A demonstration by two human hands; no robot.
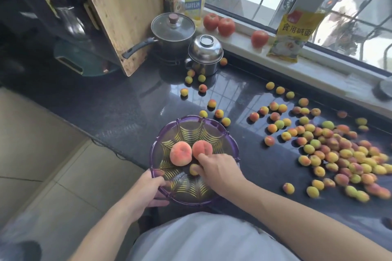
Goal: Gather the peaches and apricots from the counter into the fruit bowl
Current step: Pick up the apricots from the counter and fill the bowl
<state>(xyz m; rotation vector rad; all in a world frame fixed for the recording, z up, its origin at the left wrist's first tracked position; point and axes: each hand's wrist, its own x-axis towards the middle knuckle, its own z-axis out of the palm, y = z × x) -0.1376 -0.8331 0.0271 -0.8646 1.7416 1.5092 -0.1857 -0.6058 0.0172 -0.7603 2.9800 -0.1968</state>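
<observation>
A purple see-through fruit bowl (214, 127) stands at the counter's near edge. Two pink peaches lie in it side by side, one to the left (180, 153) and one to the right (202, 147). My left hand (148, 190) grips the bowl's near-left rim. My right hand (218, 168) is inside the bowl, its fingers closed on a small apricot (193, 169) and touching the right peach. Several apricots lie heaped on the dark counter to the right (339, 154), and more are scattered beyond the bowl (212, 103).
At the back stand a lidded saucepan (172, 29), a steel mug with a dome lid (204, 53) and a leaning wooden board (118, 10). Three tomatoes (226, 26) and a yellow packet (293, 35) rest on the window sill. Tiled floor lies to the left.
</observation>
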